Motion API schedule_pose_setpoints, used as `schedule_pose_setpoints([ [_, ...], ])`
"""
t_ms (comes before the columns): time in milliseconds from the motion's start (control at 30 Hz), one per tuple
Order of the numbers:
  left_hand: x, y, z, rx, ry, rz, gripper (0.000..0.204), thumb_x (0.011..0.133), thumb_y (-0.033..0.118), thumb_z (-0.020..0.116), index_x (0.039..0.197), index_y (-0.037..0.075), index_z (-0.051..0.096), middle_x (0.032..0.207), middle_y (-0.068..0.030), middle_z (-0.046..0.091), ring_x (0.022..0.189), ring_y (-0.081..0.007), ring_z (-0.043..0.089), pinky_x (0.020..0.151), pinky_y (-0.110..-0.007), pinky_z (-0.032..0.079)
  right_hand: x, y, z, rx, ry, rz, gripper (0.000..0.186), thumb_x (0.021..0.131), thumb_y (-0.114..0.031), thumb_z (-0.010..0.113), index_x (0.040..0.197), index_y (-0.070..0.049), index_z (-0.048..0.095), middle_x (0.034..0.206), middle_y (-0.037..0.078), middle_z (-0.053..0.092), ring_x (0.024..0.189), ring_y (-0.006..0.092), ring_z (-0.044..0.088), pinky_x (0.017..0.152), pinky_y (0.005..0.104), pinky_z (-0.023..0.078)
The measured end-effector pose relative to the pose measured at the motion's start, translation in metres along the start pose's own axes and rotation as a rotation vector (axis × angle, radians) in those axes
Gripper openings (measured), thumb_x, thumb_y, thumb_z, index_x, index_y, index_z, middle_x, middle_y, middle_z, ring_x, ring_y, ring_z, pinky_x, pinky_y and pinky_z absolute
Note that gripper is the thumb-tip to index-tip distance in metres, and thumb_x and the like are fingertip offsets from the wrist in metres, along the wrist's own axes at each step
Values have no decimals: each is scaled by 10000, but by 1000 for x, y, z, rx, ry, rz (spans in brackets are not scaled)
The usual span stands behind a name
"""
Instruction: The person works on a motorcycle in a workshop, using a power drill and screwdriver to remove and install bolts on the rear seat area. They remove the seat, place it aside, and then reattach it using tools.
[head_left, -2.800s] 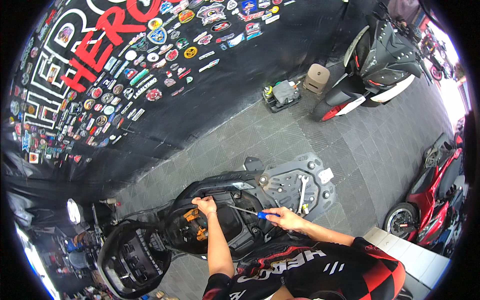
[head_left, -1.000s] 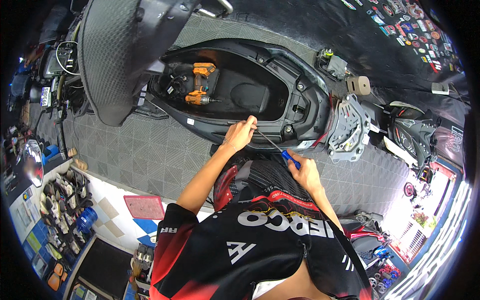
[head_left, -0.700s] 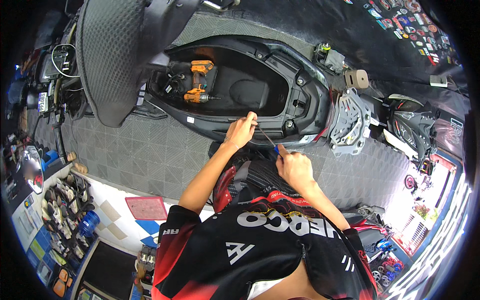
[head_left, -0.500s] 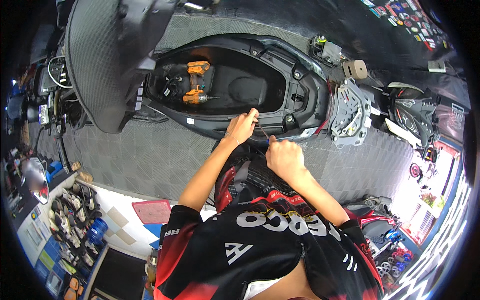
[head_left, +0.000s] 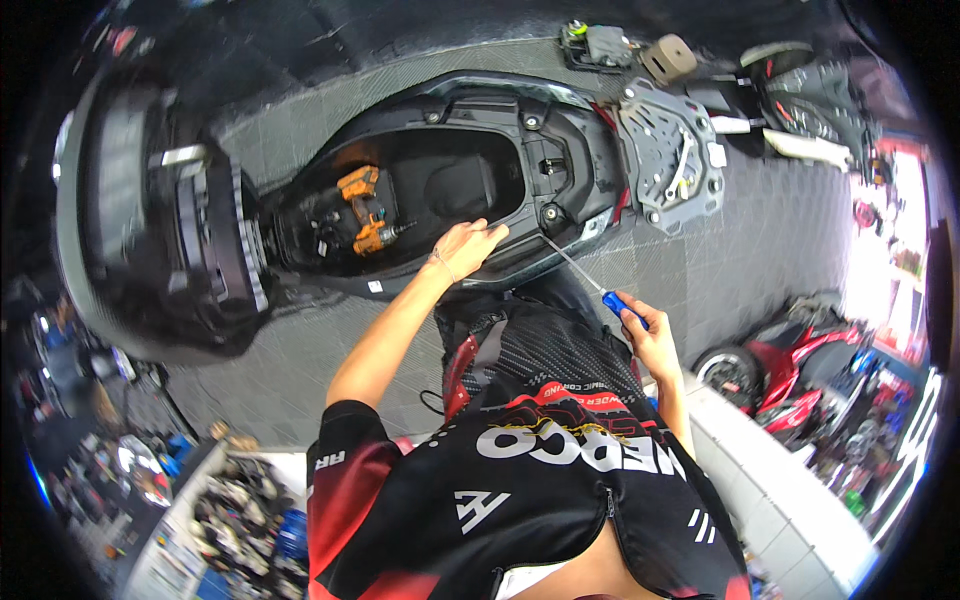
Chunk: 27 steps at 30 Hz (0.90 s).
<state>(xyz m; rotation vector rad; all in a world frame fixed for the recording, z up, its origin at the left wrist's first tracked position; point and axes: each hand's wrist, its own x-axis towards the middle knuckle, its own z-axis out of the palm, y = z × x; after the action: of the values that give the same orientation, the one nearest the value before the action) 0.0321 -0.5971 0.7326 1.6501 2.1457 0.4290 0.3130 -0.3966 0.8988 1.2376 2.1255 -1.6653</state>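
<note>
My right hand [head_left: 650,335] is closed round the blue handle of a screwdriver [head_left: 612,299], held out to the right of the scooter's body. Its long thin shaft slants up and left, the tip close to the near side of the black rear panel [head_left: 572,245]. My left hand [head_left: 468,250] sits at the near rim of the open under-seat compartment [head_left: 450,140], fingers curled; whatever they grip is hidden. Inside the compartment lies an orange and black cordless drill [head_left: 370,212], with small dark items beside it.
The raised seat [head_left: 110,230] stands at the left. A grey rack plate [head_left: 668,155] is at the scooter's tail. Another scooter [head_left: 815,100] is at the far right, a red one [head_left: 800,370] nearer. Patterned grey floor [head_left: 770,235] surrounds the scooter.
My right hand has moved right and down, drawing the screwdriver away from my left hand, and its blue handle now shows. My left hand stays near the rim. The whole view has shifted.
</note>
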Motion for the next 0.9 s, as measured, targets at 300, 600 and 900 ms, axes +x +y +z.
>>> schedule_pose_setpoints([
  [300, 26, -5, -6, 61, -115, 196, 210, 821, -4, 546, 1001, 58, 458, 839, -192, 619, 791, -382, 673, 691, -456, 556, -16, 13, 18, 80, 83, -53, 383, 942, -181, 593, 1285, -15, 624, 1086, 152, 724, 974, 166, 643, 920, 321, 476],
  [600, 37, -3, -21, 113, -240, 324, 151, 826, 31, 545, 953, 65, 472, 868, -183, 608, 860, -365, 639, 738, -436, 534, -15, 20, 7, 187, 143, -20, 380, 941, -170, 606, 1283, -4, 627, 1090, 126, 719, 976, 139, 616, 926, 297, 469],
  [900, 51, -6, 0, 130, -365, 280, 197, 818, 50, 592, 972, 61, 468, 896, -148, 626, 918, -305, 628, 739, -393, 550, -2, 0, -6, 200, 50, 52, 400, 953, -180, 609, 1308, 3, 612, 926, 38, 682, 836, 79, 560, 807, 249, 467],
])
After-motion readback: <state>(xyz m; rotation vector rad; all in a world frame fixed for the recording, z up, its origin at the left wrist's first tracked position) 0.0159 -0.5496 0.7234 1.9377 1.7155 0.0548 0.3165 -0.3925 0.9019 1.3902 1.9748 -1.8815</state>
